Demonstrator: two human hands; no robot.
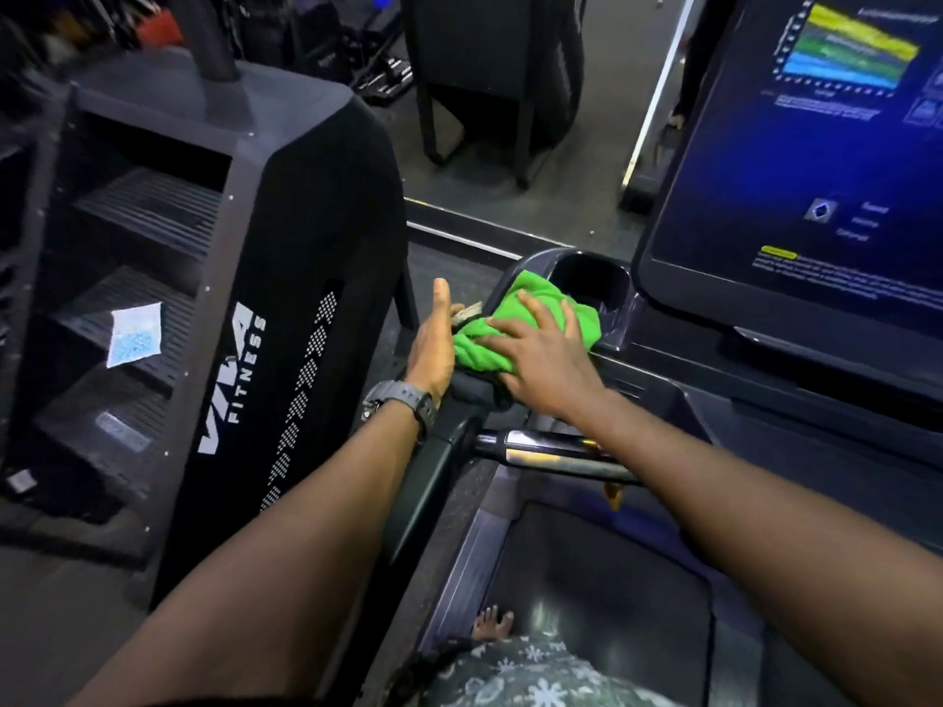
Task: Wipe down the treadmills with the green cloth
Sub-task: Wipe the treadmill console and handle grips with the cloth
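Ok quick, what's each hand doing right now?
Left hand: open, fingers straight, edge against the green cloth, gripping nothing.
Right hand: open, palm flat, pressing the cloth onto the treadmill console.

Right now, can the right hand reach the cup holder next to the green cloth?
Probably yes. The right hand lies flat on the green cloth, and the cup holder sits open just beyond its fingertips with nothing between.

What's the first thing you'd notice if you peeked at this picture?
The bright green cloth jumps out, pressed flat under the right hand on the treadmill's console corner beside a cup holder. The left hand is open against the cloth's left edge. At upper right a big blue screen glows with a striped colour chart.
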